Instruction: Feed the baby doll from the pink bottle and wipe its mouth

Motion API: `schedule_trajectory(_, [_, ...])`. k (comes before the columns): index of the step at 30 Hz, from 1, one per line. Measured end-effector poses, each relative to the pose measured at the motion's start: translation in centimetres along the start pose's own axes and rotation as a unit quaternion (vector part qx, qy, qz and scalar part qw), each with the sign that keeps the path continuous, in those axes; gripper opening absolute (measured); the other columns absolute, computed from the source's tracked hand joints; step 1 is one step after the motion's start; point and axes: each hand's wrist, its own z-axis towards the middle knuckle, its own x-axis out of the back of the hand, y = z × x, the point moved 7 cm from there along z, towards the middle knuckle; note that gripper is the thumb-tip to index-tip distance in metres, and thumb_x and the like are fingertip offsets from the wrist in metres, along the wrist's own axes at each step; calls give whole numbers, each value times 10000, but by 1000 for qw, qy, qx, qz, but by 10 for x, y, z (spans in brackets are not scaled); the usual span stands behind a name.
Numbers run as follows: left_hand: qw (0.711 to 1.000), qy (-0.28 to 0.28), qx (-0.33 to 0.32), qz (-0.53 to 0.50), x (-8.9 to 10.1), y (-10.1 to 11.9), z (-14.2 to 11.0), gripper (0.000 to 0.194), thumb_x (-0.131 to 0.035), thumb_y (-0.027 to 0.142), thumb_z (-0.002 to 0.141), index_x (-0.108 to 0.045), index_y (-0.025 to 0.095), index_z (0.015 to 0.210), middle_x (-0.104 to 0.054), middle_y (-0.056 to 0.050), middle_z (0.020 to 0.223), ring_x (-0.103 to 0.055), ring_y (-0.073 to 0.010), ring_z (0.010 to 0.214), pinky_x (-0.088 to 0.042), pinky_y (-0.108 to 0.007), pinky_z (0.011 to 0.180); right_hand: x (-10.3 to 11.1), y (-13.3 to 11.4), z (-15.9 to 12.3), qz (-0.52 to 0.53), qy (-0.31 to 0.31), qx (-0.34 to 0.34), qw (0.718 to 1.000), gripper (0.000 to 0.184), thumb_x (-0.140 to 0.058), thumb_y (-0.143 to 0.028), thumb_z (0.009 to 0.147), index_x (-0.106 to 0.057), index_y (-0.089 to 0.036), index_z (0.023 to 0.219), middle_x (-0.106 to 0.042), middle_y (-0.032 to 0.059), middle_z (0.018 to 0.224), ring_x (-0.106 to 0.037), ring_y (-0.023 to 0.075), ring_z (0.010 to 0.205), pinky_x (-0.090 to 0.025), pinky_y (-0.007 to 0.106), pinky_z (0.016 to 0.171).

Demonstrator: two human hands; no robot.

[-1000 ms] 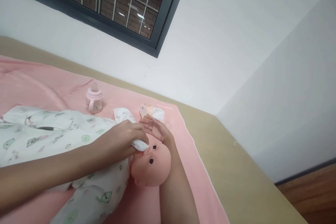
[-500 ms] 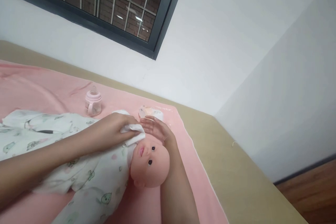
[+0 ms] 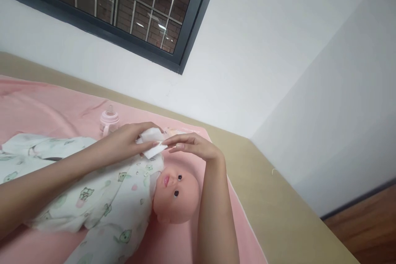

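A baby doll (image 3: 176, 200) in a white printed outfit (image 3: 120, 198) lies on its back on a pink cloth, face up, head toward the right. Over its chest and shoulder, my left hand (image 3: 136, 138) is closed on a folded white wipe (image 3: 152, 135), thumb on the near side. My right hand (image 3: 193, 145) arches above and behind the doll's head, fingers stretched toward the left. Its fingertips touch the right edge of the wipe; whether they pinch it is not clear.
A pink-lidded baby bottle (image 3: 109, 119) stands on the pink cloth (image 3: 55, 107) behind my left wrist. A small pale packet (image 3: 170, 130) lies partly hidden behind my hands. The tan tabletop (image 3: 262, 189) runs to a white wall, with a barred window (image 3: 182, 45) above.
Both hands have lifted off the doll's neck area. The right hand has turned and risen, and its fingertips now meet the wipe, which shows more of its surface in my left hand.
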Motion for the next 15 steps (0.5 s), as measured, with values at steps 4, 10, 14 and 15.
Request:
schedule_trajectory(4, [999,21,33,-24,10,-11,1,583,-533,527,838,-439,191,1304,-659,-5,706,-659,-239,685,-486,-328,666,32,19,-4,25,145,-3,989,284,-624,-386,830,-722,-192,1014,-687,61,1073,-646,187,990,-480,381,958])
schedule_trajectory(10, [996,64,58,-32,37,-20,5,524,-560,493,819,-457,216,1252,-666,29,670,-659,-222,715,-457,-315,709,79,74,-12,110,363,-13,925,272,-693,-361,763,-719,-206,984,-695,58,1014,-646,155,892,-489,305,839])
schedule_trajectory(14, [994,73,75,-37,44,-20,4,473,-588,487,798,-510,205,1171,-661,32,649,-634,-202,646,-451,-299,649,72,111,2,179,365,-30,913,423,-734,-294,708,-657,-273,1124,-667,23,1114,-661,148,894,-501,278,802])
schedule_trajectory(15, [992,84,82,-34,46,-21,3,468,-585,484,804,-514,205,1173,-665,32,651,-625,-195,621,-452,-297,635,69,119,7,196,358,-33,912,455,-743,-293,700,-642,-277,1143,-666,24,1117,-664,151,886,-507,284,797])
